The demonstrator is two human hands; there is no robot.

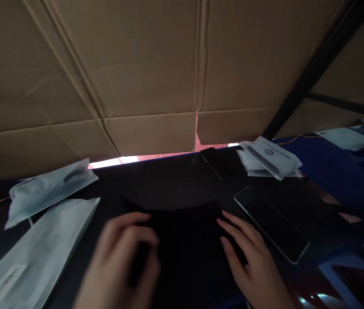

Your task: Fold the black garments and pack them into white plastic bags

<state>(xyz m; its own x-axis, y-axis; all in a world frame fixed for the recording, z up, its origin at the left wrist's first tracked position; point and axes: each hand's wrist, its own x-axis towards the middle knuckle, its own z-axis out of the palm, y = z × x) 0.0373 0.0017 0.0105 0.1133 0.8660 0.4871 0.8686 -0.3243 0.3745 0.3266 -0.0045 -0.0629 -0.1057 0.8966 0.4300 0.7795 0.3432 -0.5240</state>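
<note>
Black cloth, its top edge slightly curved, lies on the dark table between my hands. My left hand is at its left side, fingers bent and apart, somewhat blurred, with nothing seen in them. On the right side my right hand rests its spread fingertips at the cloth's edge. A phone with a dark screen lies just beyond my right hand, and a smaller dark phone lies farther back.
White pouches are stacked at the back right. Two translucent bags lie on the left. Cardboard stands behind the table, with a dark metal bar slanting at right. Shiny packaging sits at lower right.
</note>
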